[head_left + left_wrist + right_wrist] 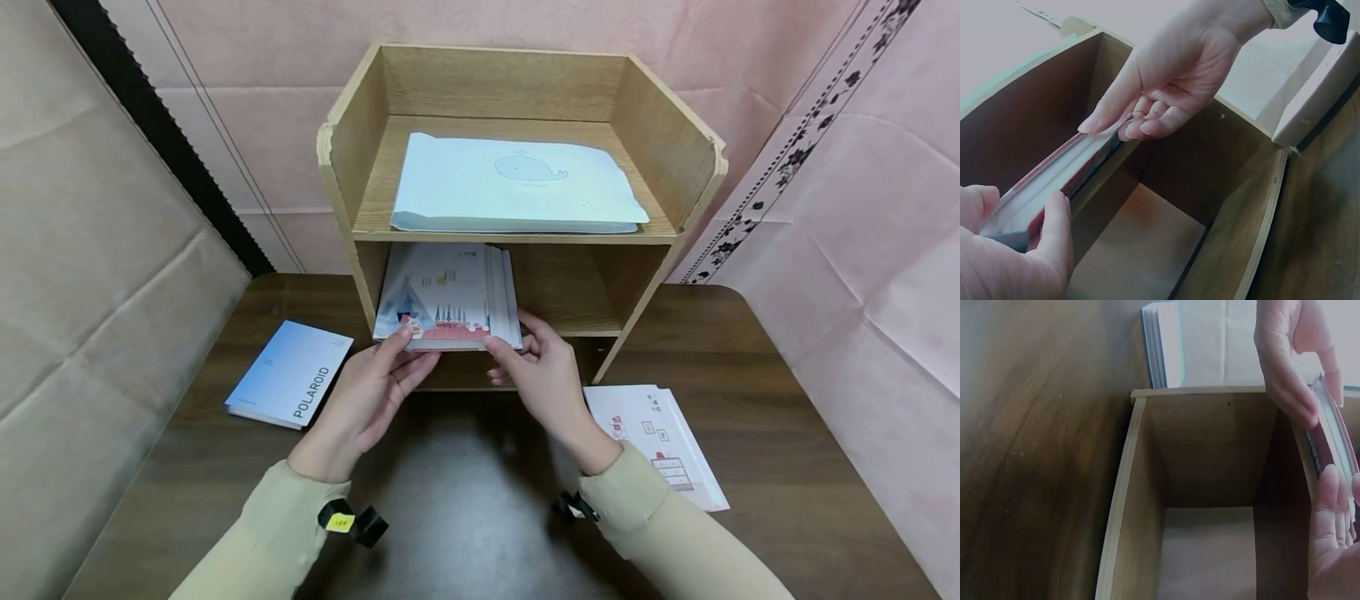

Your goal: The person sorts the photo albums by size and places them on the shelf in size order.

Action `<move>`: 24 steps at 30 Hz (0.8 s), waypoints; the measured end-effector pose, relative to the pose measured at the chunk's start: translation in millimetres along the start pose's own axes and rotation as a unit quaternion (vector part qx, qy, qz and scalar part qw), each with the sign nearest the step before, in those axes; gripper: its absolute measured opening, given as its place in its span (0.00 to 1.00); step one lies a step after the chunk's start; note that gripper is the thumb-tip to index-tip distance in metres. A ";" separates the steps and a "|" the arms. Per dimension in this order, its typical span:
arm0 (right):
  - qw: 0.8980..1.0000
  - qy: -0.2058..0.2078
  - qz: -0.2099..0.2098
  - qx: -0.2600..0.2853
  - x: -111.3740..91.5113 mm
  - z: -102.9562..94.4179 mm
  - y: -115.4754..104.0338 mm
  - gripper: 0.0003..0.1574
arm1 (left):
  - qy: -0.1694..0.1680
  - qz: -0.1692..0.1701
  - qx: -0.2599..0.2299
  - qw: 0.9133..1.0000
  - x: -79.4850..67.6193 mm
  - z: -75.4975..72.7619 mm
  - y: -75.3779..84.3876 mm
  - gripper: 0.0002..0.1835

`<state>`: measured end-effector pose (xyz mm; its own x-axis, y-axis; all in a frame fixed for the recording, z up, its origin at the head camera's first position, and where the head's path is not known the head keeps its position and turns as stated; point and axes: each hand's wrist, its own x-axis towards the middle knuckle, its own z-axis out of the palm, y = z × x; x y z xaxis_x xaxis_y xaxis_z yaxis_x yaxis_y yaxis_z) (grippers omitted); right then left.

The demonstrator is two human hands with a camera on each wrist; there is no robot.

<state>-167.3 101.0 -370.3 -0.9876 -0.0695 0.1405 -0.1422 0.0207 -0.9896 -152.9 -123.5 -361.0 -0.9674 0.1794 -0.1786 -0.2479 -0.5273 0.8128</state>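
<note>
A picture book (442, 287) with a tent and red ground on its cover lies flat in the left part of the middle compartment, its front edge at the shelf's lip. Pale edges beside it on the right suggest more than one book. My left hand (371, 396) pinches its front left corner, thumb on top and fingers below. At the front right corner my right hand (551, 383) holds it likewise, one finger along the side. In the left wrist view, the right hand (1175, 75) grips the far end of the book (1054, 175); the left is nearer.
The wooden shelf (660, 150) carries a light blue whale pad (517, 179) on top. A blue POLAROID book (288, 371) lies on the table to the left, and a white book (660, 442) lies to the right, partly behind my right forearm. Cloth walls surround the table.
</note>
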 end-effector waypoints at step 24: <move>0.999 0.002 0.041 -0.023 18.4 -5.5 -3.2 0.43 | 0.054 -0.015 0.121 0.991 13.8 1.2 -0.6 0.40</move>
<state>-185.4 105.2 -364.3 -0.9963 -0.0627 0.0586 -0.0631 0.0717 -0.9954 -166.0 -119.7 -363.3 -0.9630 0.0958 -0.2520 -0.2694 -0.3066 0.9129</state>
